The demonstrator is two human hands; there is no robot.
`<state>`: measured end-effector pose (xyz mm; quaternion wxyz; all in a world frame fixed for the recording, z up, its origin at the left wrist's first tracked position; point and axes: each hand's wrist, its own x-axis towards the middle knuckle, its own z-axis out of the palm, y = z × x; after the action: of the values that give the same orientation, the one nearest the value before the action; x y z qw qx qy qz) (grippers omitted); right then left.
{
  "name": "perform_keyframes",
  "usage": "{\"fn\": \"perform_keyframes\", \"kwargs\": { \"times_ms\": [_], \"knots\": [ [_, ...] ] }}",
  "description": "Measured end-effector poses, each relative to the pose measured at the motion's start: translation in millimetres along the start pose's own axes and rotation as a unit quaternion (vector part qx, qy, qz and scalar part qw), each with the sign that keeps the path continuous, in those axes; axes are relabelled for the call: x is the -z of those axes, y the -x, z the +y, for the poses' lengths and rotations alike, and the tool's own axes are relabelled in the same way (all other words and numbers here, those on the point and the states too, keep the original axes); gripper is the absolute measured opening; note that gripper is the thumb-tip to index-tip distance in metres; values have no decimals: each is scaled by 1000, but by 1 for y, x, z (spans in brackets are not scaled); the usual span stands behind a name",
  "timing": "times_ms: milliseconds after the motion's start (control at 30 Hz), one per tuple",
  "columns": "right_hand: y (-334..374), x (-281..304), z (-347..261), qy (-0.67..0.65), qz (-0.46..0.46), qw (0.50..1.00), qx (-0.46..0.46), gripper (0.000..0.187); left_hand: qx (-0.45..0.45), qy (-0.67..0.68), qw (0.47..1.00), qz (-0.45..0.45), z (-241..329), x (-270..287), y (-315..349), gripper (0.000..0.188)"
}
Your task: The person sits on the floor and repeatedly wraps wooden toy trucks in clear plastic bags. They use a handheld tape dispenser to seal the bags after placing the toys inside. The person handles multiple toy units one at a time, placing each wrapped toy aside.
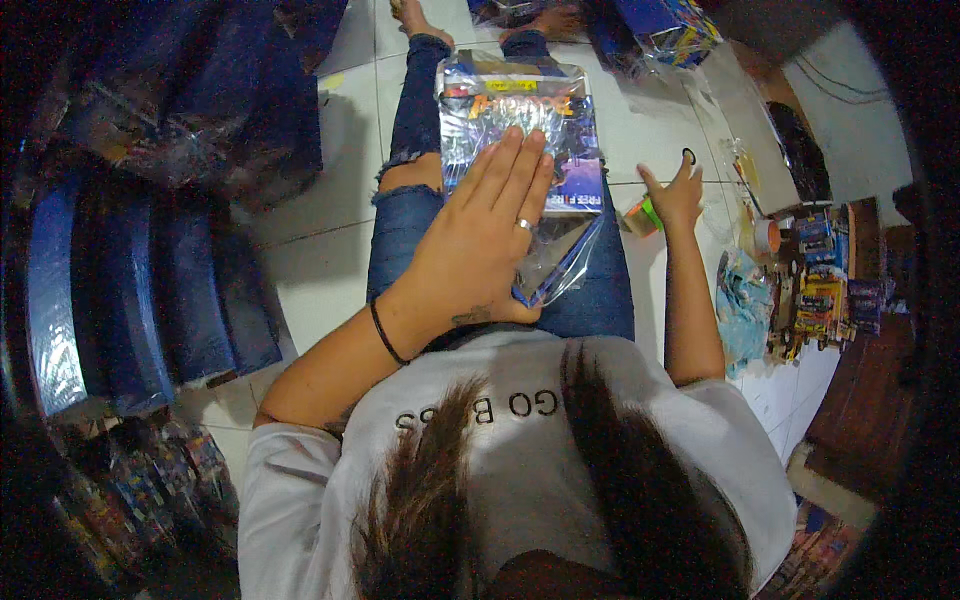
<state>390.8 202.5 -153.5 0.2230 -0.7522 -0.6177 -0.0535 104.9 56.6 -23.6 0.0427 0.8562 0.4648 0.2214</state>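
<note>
A box-like package wrapped in clear plastic, with blue and purple printing, rests on my lap over the torn blue jeans. My left hand lies on top of it with the fingers stretched flat; its thumb is near the package's lower edge, where the loose plastic folds. Away to the right, my right hand is over the white floor with thumb and fingers apart. A small dark ring shape shows at its fingertips; I cannot tell what it is. Close by its wrist lies a green and orange roll, probably tape.
Large dark blue plastic-wrapped packs stand along the left, with colourful packets below them. On the right are a light blue crumpled cloth or bag, an orange round item and several small coloured packs.
</note>
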Motion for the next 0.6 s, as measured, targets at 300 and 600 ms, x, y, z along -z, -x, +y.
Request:
{"fn": "perform_keyframes", "kwargs": {
  "times_ms": [300, 600],
  "knots": [
    [-54, -51, 125, 30, -229, 958, -170, 66, -16, 6, 1000, 16, -9, -5, 0, 112],
    [-59, 174, -158, -386, -183, 709, 562, 61, -23, -19, 999, 16, -8, -10, 6, 118]
  ]
}}
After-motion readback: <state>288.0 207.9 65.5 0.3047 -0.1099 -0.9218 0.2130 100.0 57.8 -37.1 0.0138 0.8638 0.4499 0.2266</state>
